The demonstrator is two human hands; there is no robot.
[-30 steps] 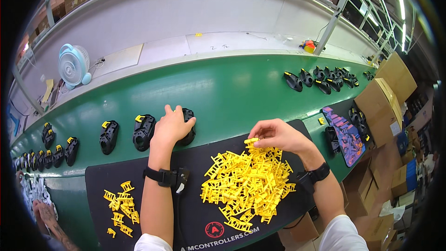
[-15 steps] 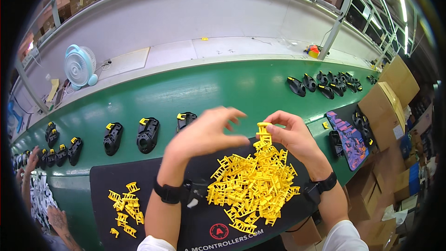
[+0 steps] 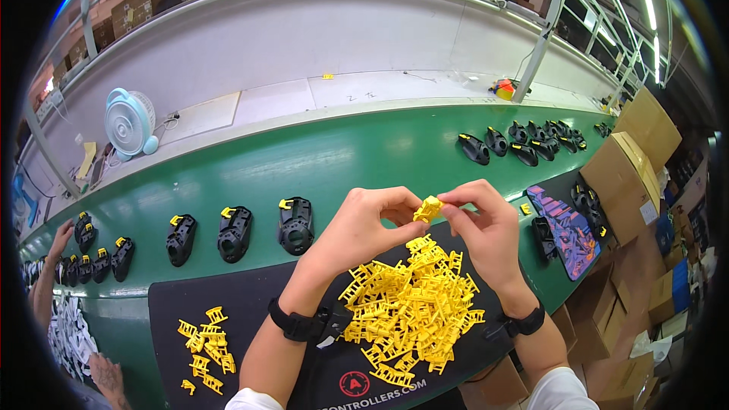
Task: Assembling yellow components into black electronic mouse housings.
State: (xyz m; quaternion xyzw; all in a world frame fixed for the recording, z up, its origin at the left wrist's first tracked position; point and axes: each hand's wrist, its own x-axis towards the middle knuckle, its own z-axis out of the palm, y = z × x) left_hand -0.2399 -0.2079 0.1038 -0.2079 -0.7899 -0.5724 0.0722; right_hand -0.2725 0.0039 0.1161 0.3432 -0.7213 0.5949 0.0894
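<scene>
A small yellow plastic part (image 3: 427, 209) is pinched between both my hands over the far edge of a black mat (image 3: 178, 305). My left hand (image 3: 370, 226) grips its left side with thumb and fingers. On its other side, the thumb and fingertips of my right hand (image 3: 483, 222) close on it. Below them lies a large heap of similar yellow ladder-shaped plastic parts (image 3: 414, 307). A smaller group of yellow parts (image 3: 215, 336) rests at the mat's left. Beyond the mat, black plastic shells (image 3: 295, 226) with yellow pieces fitted stand in a row.
More black shells (image 3: 474, 149) sit at the far right of the green table (image 3: 364, 152). At the right are a colourful printed panel (image 3: 566, 231) and an open cardboard box (image 3: 624, 182). A light-blue fan (image 3: 130, 123) stands back left. Another person's hand (image 3: 62, 237) is at the left edge.
My left hand has moved right and taken hold of the yellow part in my right hand. That part has turned and come clear of the heap. The other person's hands have shifted.
</scene>
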